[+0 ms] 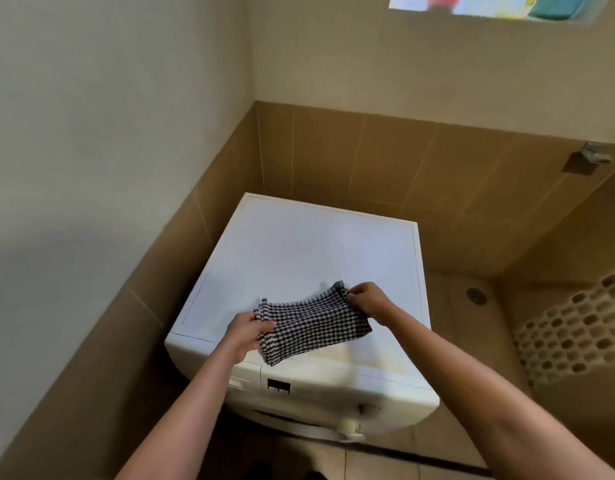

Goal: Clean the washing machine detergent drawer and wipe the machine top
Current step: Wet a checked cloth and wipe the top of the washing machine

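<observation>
Washing machine top (299, 251) sits white and flat in the corner. Its left edge runs close along the tiled wall (181, 244) and its back edge lies near the rear tiles. To the right, open floor with a drain (476, 295) lies between the machine and a perforated basket (569, 337).

On my feed a black-and-white checked cloth (316, 323) is stretched between both hands over the front half of the top. The left hand (247, 332) grips the cloth's left end with curled fingers, near the front-left corner. The right hand (368, 303) pinches the far right corner of the fabric.

I cannot tell whether the cloth's lower edge touches the surface. Beyond the cloth the white surface runs open to its back edge. A yellowish patch (372, 362) shows near the front edge, right of the cloth. Below that edge is the control panel with a dark display (278, 386).
</observation>
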A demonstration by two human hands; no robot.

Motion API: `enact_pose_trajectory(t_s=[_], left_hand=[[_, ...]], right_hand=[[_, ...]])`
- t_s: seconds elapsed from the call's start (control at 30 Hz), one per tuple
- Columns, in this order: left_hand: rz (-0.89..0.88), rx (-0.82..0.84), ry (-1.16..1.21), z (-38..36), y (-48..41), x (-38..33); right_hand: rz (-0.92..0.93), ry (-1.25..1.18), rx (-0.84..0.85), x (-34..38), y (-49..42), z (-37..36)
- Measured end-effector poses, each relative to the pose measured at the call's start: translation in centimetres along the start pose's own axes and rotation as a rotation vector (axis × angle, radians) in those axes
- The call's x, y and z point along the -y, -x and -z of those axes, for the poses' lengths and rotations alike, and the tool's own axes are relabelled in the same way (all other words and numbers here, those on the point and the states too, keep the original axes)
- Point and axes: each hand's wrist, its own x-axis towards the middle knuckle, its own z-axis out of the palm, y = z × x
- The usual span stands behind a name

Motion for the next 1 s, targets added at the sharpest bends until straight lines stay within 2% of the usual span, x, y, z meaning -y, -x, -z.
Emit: enact_pose_trajectory(t_s=[0.17,0.23,0.3,0.37,0.53,0.67,0.77,1.0], left_hand=[[-0.111,-0.105,-0.232,0.7,-2.4,2.3],[-0.241,-0.094,-0.309,1.1,-2.7,2.0],[-0.373,-0.069,-0.387,1.7,-3.1,1.6],[-0.445,-0.087,-0.449,2.5,-3.8,1.5],[-0.548,-0.397,-0.558,5.9,-5.3,2.1],[-0.573,-0.47,-0.556,9.7,-6.6,2.6],[-0.619,-0.489,-0.585,11.3,-7.2,2.2],[-0.641,-0.534,-0.557,14.2,-9.0,1.8]], right_hand=[[0.137,0.289,-0.332,-1.6,0.0,-5.3],[0.237,0.296,-0.477,-1.2,0.7,-7.6],[0.272,0.278,-0.532,-0.7,1.0,-9.9],[0.214,0.304,-0.491,-0.6,0.7,-12.1],[-0.063,0.315,-0.347,-0.5,-1.3,-16.4],[-0.108,0.38,-0.347,-0.2,-2.3,-19.0],[-0.026,0.507,-0.294,0.4,-2.2,-21.0],[0.431,0.789,-0.094,2.9,-1.2,-28.7]])
